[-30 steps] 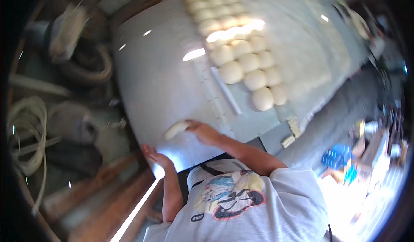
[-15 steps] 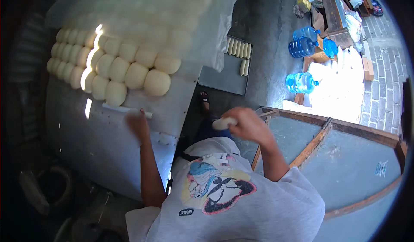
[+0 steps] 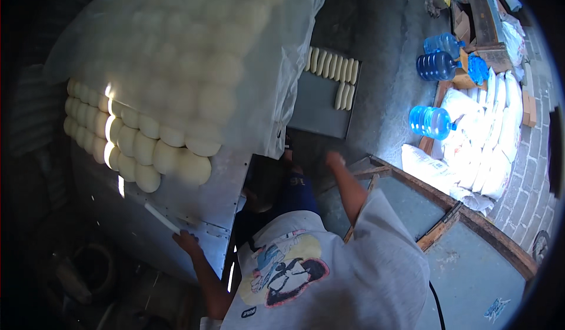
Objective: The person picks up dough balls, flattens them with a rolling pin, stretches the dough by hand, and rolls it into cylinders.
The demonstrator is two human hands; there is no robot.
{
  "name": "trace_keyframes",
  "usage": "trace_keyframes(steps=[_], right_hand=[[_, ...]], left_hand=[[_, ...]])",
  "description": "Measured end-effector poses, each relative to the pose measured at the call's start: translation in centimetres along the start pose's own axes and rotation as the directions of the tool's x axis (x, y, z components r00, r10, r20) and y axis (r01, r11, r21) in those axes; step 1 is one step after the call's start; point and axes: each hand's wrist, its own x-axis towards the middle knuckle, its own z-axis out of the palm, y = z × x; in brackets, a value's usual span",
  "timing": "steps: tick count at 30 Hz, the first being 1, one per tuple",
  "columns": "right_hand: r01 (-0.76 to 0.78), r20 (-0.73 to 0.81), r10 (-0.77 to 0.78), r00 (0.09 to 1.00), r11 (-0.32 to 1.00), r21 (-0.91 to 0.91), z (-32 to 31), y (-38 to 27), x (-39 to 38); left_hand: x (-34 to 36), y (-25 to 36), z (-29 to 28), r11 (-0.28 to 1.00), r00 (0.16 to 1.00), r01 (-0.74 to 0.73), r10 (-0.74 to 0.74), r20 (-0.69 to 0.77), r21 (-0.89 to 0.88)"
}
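Observation:
My left hand (image 3: 187, 240) grips the near end of a white rod (image 3: 159, 215) on the metal table (image 3: 212, 212). Above the rod, several rows of pale, round dough balls (image 3: 147, 177) lie partly under a translucent plastic sheet (image 3: 300, 27). My right hand (image 3: 334, 160) is raised at the right of the table, its fingers too small and blurred to tell whether anything is in them. Beyond it, a grey tray (image 3: 318, 112) on the floor holds several long pale dough pieces (image 3: 332, 65).
A wood-framed grey panel (image 3: 477, 283) is at my right. Farther right are blue water jugs (image 3: 428, 121), stacked white sacks (image 3: 488, 136), cardboard (image 3: 527, 106) and wooden furniture (image 3: 479, 18) beside paving. A dark tyre-like ring (image 3: 94, 265) is at lower left.
My view has swung right. My left hand has come onto the white rod, whose angle has changed. The long dough piece earlier in my right hand no longer shows there.

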Motion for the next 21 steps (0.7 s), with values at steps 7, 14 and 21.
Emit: trace_keyframes(steps=[7, 14, 21], right_hand=[[0.820, 0.443, -0.733, 0.515, 0.572, -0.007, -1.5, -14.2, -18.0], [0.236, 0.096, -0.835, 0.543, 0.261, 0.936, 8.4, -35.3, -31.7], [0.216, -0.268, -0.392, 0.880, -0.172, 0.961, 15.5, -53.9, -35.2]], left_hand=[[3.0, -9.4, -0.7, 0.977, 0.970, -0.195, 0.178, -0.164, -0.092], [2.3, -5.2, -2.1, 0.926, 0.936, -0.339, 0.349, 0.038, -0.164], [1.4, -6.5, -1.8, 0.828, 0.831, -0.523, 0.548, 0.095, -0.202]])
